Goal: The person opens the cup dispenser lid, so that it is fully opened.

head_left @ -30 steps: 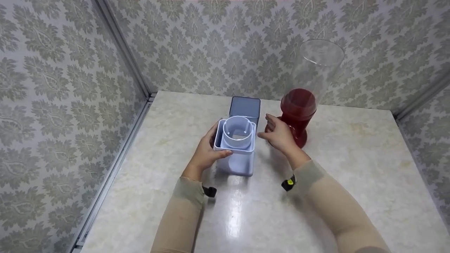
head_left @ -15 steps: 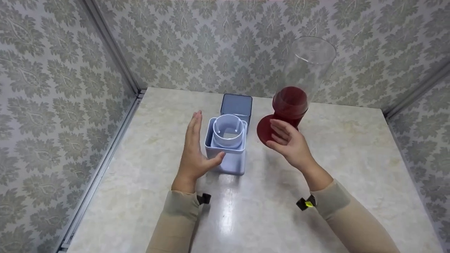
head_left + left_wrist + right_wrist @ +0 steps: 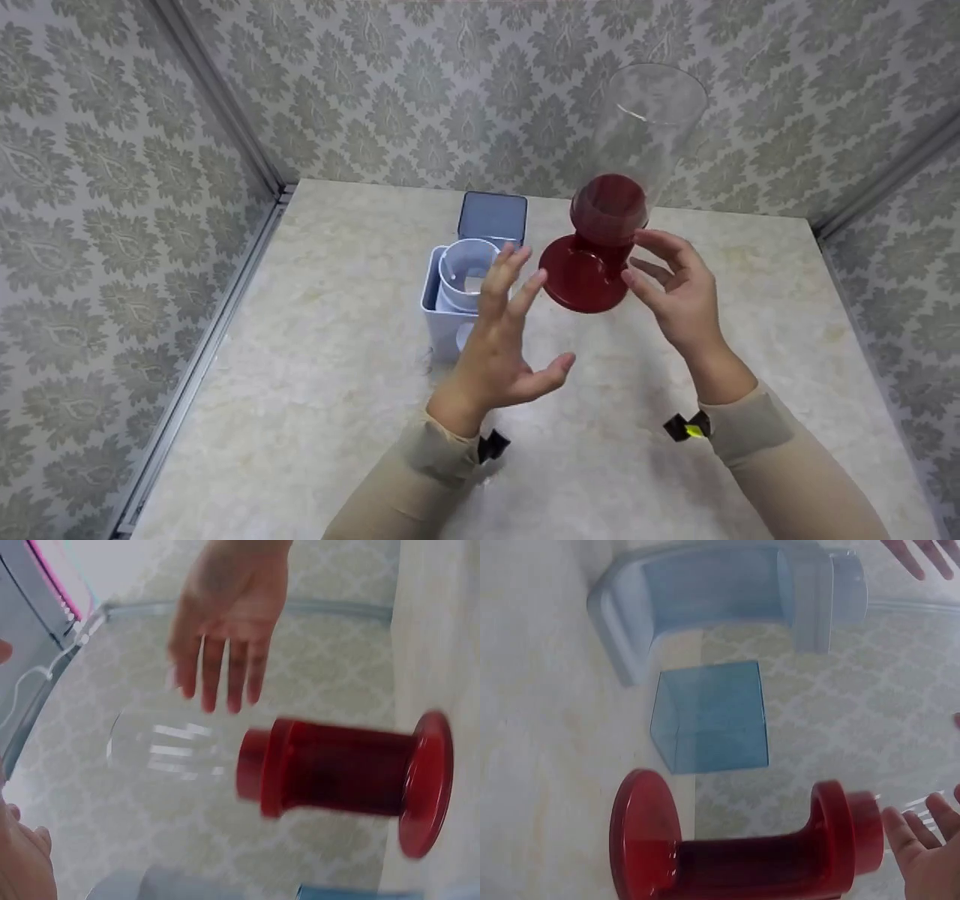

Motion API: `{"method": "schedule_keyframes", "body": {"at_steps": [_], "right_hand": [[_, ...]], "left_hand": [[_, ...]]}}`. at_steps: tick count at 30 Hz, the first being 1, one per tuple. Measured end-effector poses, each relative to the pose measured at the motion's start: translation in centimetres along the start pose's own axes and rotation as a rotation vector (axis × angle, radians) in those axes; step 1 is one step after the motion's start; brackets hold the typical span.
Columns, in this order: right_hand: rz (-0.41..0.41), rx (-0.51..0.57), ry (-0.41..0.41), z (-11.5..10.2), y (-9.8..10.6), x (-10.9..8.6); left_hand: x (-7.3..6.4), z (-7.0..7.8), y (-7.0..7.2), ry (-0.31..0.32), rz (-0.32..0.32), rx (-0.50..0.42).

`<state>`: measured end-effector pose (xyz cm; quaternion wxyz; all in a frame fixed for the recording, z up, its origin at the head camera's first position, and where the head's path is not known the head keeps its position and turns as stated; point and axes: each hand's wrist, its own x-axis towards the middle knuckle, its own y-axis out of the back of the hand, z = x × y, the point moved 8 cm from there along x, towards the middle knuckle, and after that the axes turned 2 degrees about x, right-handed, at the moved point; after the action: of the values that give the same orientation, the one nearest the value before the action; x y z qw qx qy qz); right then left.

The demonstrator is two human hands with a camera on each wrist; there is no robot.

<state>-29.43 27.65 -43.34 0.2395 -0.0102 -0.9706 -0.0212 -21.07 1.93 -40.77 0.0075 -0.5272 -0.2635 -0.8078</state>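
Just left of the loose-fingered right hand [image 3: 686,300], a red stand [image 3: 598,240] rises upright, clear cylinder [image 3: 645,139] topmost. The spread, unladen left hand [image 3: 495,356] partly hides a pale-blue stand [image 3: 444,330], a blue box [image 3: 493,216] beyond.

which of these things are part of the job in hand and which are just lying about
Likely part of the job:
red stand, near the right hand
clear cylinder, rising above it

Apparently just standing by, in neither hand:
pale blue stand
tinted blue box
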Motion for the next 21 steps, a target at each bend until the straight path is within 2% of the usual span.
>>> {"method": "schedule_keyframes", "body": {"at_steps": [3,5,8,10,13,15,18,21], "right_hand": [[0.061,0.025,0.035,0.5,1.2,0.6],[0.091,0.015,0.030,1.4,1.9,0.9],[0.108,-0.007,-0.029,3.3,2.7,1.3],[0.105,-0.016,-0.086,4.9,3.1,1.7],[0.077,-0.019,-0.161,7.1,3.3,2.5],[0.036,-0.039,-0.195,8.4,3.3,3.3],[-0.039,-0.069,-0.226,9.7,3.1,4.5],[-0.075,-0.065,-0.232,10.3,2.7,5.6]], "left_hand": [[0.4,-0.4,-3.0,0.057,-0.070,-0.065],[0.4,-1.5,-5.3,0.122,-0.118,-0.081],[-0.2,-3.7,-9.0,0.247,-0.194,-0.088],[-0.6,-5.3,-11.2,0.340,-0.214,-0.119],[-1.0,-7.3,-13.8,0.483,-0.208,-0.203],[-1.1,-8.5,-15.1,0.562,-0.185,-0.260],[-0.8,-9.9,-16.3,0.660,-0.135,-0.322],[0.1,-11.1,-16.8,0.725,-0.069,-0.357]]}}
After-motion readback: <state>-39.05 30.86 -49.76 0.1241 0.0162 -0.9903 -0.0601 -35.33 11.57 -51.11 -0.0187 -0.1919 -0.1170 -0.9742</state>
